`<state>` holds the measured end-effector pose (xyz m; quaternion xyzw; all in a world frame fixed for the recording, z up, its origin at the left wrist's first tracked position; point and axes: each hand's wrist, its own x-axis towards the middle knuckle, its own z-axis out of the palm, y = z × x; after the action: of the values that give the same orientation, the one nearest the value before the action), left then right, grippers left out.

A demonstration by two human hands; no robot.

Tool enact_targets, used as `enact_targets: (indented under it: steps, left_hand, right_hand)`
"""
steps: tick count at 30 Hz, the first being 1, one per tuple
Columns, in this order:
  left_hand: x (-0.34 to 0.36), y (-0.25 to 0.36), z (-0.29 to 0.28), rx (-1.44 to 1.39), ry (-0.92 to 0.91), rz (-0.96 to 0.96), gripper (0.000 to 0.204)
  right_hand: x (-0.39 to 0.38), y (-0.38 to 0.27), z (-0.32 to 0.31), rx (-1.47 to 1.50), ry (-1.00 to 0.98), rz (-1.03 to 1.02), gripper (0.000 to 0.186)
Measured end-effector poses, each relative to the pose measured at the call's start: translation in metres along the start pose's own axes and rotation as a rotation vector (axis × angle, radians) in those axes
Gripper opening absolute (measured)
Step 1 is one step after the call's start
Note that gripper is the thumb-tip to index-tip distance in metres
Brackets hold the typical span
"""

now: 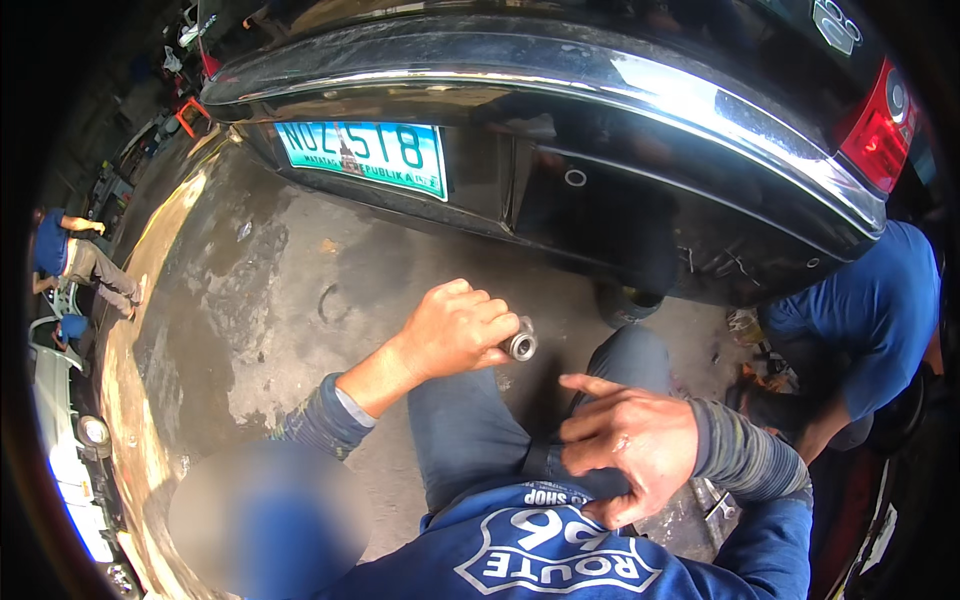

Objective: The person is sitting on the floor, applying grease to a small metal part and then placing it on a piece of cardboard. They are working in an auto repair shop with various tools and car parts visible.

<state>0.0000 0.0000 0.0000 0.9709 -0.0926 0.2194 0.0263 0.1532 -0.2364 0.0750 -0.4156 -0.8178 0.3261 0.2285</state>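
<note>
My left hand grips a cylindrical metal part, its hollow round end pointing toward my right, above my knees. My right hand is held over my lap with the fingers apart and the index finger stretched out; I see nothing in it. In front of me is the rear of a black car, with a chrome-trimmed bumper, a licence plate and a red tail light. An exhaust tip sits in shadow below the bumper, just beyond my knees.
A person in blue crouches close at my right. A wrench lies on the concrete floor. At the left edge are other people and a white vehicle. The lower left is blurred.
</note>
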Motion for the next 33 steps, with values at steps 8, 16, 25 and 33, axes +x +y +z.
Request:
enact_targets:
  steps: [8,16,25,33]
  left_hand:
    - [0.011,0.015,-0.006,0.121,0.050,0.128,0.034]
    - [0.013,0.012,0.020,0.319,0.227,0.181,0.012]
    - [0.002,0.018,0.021,-0.030,-0.099,0.163,0.028]
    - [-0.028,0.013,0.030,-1.573,0.436,-0.918,0.055]
  right_hand:
    - [0.034,0.002,0.015,-0.218,-0.040,0.059,0.038]
    - [0.049,0.048,0.022,0.007,0.189,-0.007,0.037]
    - [0.046,0.045,0.022,0.373,0.160,-0.163,0.031]
    - [0.020,0.025,-0.010,0.279,0.331,-0.298,0.033]
